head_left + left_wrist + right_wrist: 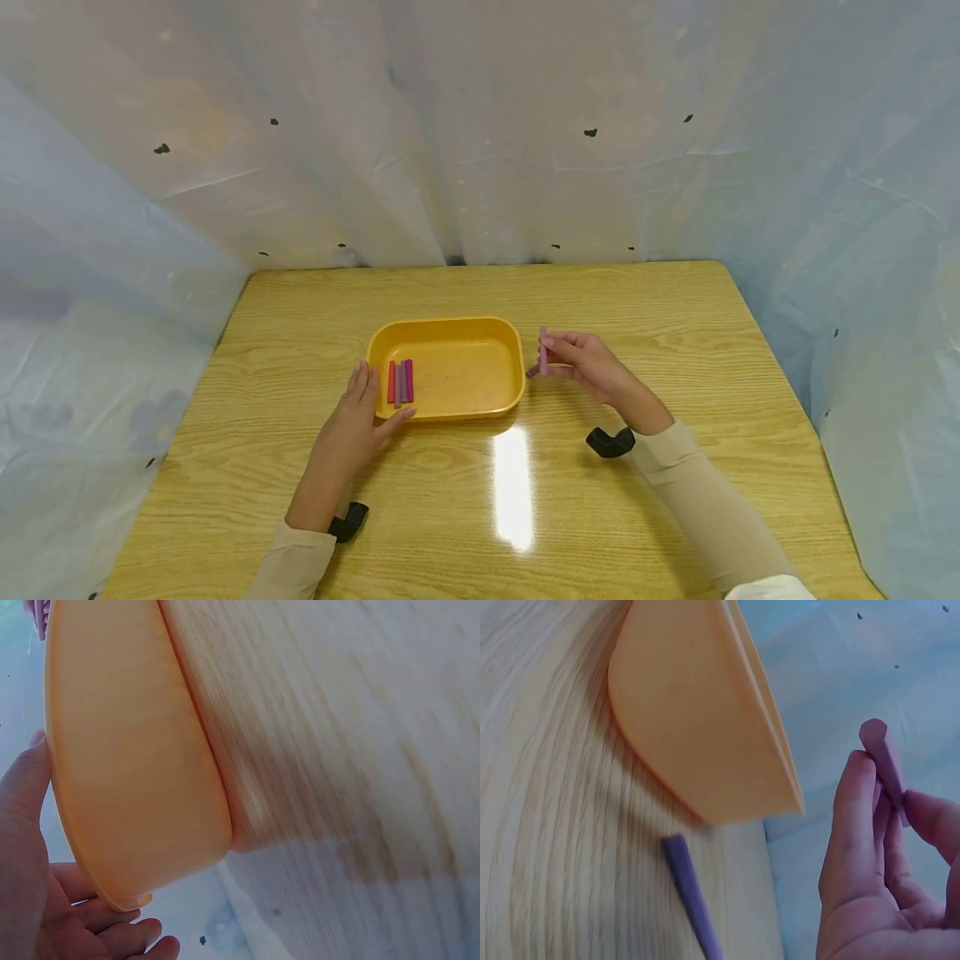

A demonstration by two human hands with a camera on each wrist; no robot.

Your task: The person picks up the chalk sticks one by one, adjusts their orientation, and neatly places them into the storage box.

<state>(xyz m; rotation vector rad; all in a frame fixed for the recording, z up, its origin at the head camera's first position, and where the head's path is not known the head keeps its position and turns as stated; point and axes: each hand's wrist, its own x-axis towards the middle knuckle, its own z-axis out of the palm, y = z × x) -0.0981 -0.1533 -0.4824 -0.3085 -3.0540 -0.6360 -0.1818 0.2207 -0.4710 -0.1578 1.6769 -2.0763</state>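
Head view, pink stick (pixel 543 360): pinched between thumb and fingers of the right hand (pixel 588 367), both ends poking past the fingertips.
Pinch: a light mid-length hold should serve best (so slim a stick might roll or snap under a hard squeeze).
Purple stick (pixel 533 372): lies on the table (pixel 450 517) beneath those fingertips, partly hidden from above; the knuckles should stay high to avoid nudging it.
Tray (pixel 465 375): just left of the pinching fingers, its right wall near the purple stick but apart from it.
Four sticks (pixel 404 382): side by side in the tray, just right of the left fingers.
Left hand (pixel 360 417): thumb spread from the fingers, thumb at the near rim, fingers over the left one; steady contact without tipping looks right.
Rim: nearest edge to the pinch; any leftward move calls for lifting the stick's lower end over it.
Room: tray floor stretches from the four sticks toward the right fingers; tabletop reaches well beyond them rightward.
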